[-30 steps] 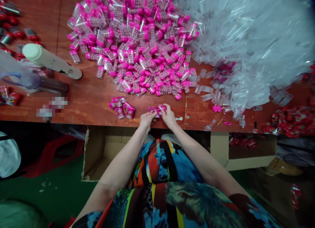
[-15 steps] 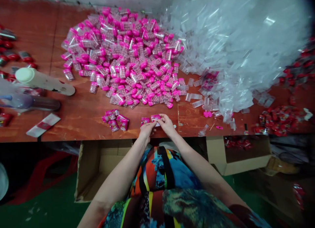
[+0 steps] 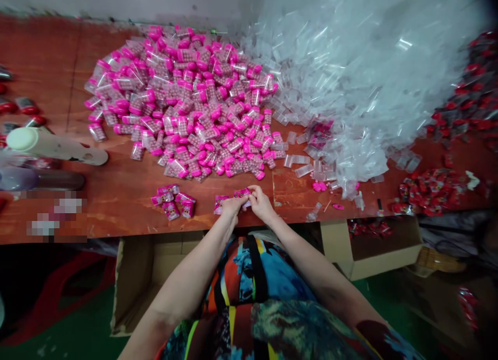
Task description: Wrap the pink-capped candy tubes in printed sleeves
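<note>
Close to the front edge of the wooden table, my left hand [image 3: 230, 210] and my right hand [image 3: 262, 204] meet around a small pink printed wrapper [image 3: 241, 193]. The fingers of both hands are closed on it, with a pale part showing between them. Just left of it lies another pink wrapper [image 3: 220, 200], partly behind my left hand. Farther left, a small group of filled pink packets [image 3: 171, 200] rests on the table. Beyond my hands spreads a big heap of clear little bottles with pink caps [image 3: 194, 106], holding pink beads.
Clear empty plastic sleeves [image 3: 342, 80] are piled at the back right. Red packets [image 3: 431, 191] lie at the far right. A white-capped tube [image 3: 58, 144] is on the left. Below the edge stand open cardboard boxes, one left [image 3: 134, 277], one right [image 3: 385, 261].
The whole view has shifted, so the table appears lower and further left. My hands stay together on the wrapper, and my left fingers now cover more of it.
</note>
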`<act>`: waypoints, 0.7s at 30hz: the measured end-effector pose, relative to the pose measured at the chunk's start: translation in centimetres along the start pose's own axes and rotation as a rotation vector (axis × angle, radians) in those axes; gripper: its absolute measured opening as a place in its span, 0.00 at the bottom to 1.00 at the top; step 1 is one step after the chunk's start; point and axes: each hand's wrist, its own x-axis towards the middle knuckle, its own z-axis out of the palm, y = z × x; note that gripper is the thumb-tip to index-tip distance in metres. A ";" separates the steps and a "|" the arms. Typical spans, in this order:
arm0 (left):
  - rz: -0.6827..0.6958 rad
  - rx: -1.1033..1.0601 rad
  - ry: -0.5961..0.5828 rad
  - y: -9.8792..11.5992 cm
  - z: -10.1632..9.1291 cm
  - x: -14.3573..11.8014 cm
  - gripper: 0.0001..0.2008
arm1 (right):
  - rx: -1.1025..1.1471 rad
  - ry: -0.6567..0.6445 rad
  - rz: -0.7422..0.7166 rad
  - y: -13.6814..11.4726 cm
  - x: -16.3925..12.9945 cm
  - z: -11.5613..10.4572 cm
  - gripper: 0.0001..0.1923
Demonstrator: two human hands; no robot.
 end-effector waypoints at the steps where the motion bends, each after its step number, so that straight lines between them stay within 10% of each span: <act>1: -0.020 -0.004 -0.003 0.1 0.2 0.0 0.24 | -0.008 0.001 0.000 0.0 0.0 -0.2 0.11; 15: -0.196 -0.203 -0.083 3.0 0.4 0.4 0.13 | -0.114 -0.032 0.017 -0.6 1.7 -2.1 0.03; 21: -0.204 -0.261 0.012 3.6 -1.2 1.0 0.16 | -0.339 0.167 0.083 -0.7 5.2 -3.0 0.17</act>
